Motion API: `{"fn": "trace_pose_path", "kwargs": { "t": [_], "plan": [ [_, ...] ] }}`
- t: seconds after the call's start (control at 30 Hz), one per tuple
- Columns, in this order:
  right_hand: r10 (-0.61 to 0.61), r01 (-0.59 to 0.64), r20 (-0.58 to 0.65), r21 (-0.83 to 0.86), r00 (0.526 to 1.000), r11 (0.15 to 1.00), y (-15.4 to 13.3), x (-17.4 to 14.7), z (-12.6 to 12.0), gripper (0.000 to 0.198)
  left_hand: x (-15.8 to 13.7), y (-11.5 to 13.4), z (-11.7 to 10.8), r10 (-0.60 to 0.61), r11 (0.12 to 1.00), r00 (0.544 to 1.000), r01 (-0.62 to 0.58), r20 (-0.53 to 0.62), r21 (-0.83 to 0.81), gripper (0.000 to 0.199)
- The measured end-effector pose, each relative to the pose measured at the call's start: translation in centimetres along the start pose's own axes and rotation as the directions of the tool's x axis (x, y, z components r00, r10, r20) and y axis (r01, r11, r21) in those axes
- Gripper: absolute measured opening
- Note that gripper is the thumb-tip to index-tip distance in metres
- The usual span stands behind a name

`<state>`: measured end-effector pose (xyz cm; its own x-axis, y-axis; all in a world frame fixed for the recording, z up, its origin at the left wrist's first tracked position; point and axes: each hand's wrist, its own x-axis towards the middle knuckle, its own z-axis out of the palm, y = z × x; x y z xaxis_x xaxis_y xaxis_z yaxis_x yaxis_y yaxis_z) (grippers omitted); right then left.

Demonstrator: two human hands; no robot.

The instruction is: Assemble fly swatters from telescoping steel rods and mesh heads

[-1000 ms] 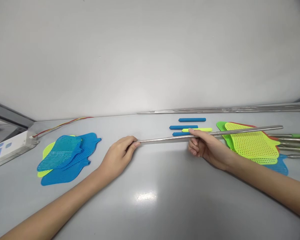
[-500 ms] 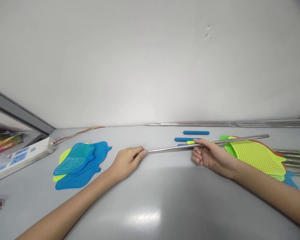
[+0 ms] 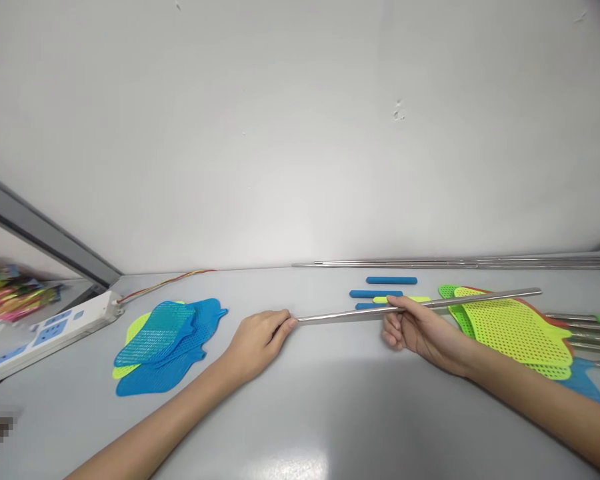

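Observation:
A slim silver telescopic rod [image 3: 340, 315] runs between my hands above the grey table, its thicker end reaching to the right. The thumb and fingers of my left hand [image 3: 263, 341] are closed on its thin left tip. Midway along, the rod rests in the curled fingers of my right hand [image 3: 415, 333], with the thumb on top. Behind that hand lie blue handle sleeves [image 3: 391, 281] and a yellow-green sleeve [image 3: 423, 299]. To the left of my left hand is a pile of blue fly swatter heads [image 3: 163, 373], with a yellow-green one partly covered.
More silver rods [image 3: 455, 263] lie along the wall. At the right, fly swatters with yellow-green heads [image 3: 520, 327] are stacked, partly hidden behind my right forearm. A white power strip [image 3: 55, 333] with a thin cable sits at the left, near colourful packages [image 3: 10, 293].
The whole scene sits slightly lower in the picture, as the head view has tilted up. Both hands keep the same grip on the rod, which looks unchanged.

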<state>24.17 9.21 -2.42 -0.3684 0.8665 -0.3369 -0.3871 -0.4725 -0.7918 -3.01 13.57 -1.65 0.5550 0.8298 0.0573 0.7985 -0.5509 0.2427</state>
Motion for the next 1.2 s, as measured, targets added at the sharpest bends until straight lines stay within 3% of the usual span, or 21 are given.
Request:
{"fn": "trace_pose_path", "kwargs": {
  "t": [0.57,0.73,0.87,1.03,1.2],
  "plan": [
    [-0.044,0.049,0.063,-0.081,0.997,0.995,0.6,-0.2,-0.1,0.041,-0.4,0.2,-0.4,0.023,0.999,1.000,-0.023,-0.020,-0.025,0.031],
    [-0.072,0.093,0.154,-0.135,0.985,0.986,0.4,-0.7,0.2,0.037,-0.7,-0.2,-0.3,0.050,0.999,0.997,-0.050,-0.050,-0.004,0.028],
    [-0.021,0.064,0.216,-0.195,0.976,0.979,0.3,-1.2,0.4,0.035,-1.0,-0.5,-0.2,0.104,0.993,0.992,-0.100,-0.077,0.055,0.026],
    [0.061,-0.024,0.242,-0.154,0.968,0.988,0.5,-1.4,0.8,0.035,-1.1,-0.6,-0.3,0.166,0.972,0.978,-0.140,-0.128,0.191,0.025],
    [0.061,-0.014,0.288,-0.161,0.956,0.987,0.5,-1.6,1.1,0.034,-1.2,-0.5,-0.2,0.161,0.976,0.983,-0.145,-0.089,0.163,0.026]
  ]
}}
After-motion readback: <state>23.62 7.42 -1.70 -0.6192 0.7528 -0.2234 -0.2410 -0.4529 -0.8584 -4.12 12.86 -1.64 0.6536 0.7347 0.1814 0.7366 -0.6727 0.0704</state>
